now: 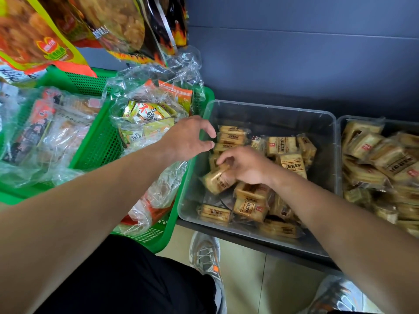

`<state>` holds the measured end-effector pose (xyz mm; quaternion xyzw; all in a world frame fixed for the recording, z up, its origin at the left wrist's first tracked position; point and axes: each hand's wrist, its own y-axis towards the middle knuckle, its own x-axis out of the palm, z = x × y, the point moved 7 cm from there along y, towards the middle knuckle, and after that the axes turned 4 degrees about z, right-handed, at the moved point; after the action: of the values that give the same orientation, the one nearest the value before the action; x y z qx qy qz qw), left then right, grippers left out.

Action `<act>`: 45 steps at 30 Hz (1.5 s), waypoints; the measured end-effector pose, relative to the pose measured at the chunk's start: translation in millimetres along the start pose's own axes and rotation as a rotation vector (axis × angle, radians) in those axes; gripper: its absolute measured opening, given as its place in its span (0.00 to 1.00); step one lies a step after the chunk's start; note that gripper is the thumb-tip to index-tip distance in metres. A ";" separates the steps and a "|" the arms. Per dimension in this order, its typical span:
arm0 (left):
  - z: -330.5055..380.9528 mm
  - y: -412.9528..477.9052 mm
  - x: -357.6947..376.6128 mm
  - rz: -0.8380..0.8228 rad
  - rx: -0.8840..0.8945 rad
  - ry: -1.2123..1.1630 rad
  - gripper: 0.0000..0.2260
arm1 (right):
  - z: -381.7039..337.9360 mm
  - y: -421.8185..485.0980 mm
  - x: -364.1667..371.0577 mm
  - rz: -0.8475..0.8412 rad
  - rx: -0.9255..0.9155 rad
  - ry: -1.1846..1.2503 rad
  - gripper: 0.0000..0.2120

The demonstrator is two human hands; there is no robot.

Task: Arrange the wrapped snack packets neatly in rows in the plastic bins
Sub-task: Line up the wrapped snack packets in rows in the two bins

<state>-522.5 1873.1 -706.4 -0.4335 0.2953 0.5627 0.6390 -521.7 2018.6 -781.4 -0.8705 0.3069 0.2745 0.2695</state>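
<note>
Right hand [244, 166] reaches into the clear bin [272, 108], and its curled fingers hold one snack packet [216, 181] near the bin's left wall. That packet is tilted, and its long side runs from low left to up right. Left hand [190, 137] hangs over the bin's left edge with fingers loosely bent, holding nothing. Other packets [249, 207] lie jumbled in the bin.
</note>
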 end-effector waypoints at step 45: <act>26.3 -64.6 11.5 -0.121 0.280 0.460 0.11 | 16.5 -101.7 -25.3 -0.166 0.242 -0.365 0.30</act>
<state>-460.2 1902.4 -690.1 -0.4740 0.4812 0.3641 0.6412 -474.2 2106.7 -746.2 -0.7900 0.2112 0.3657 0.4444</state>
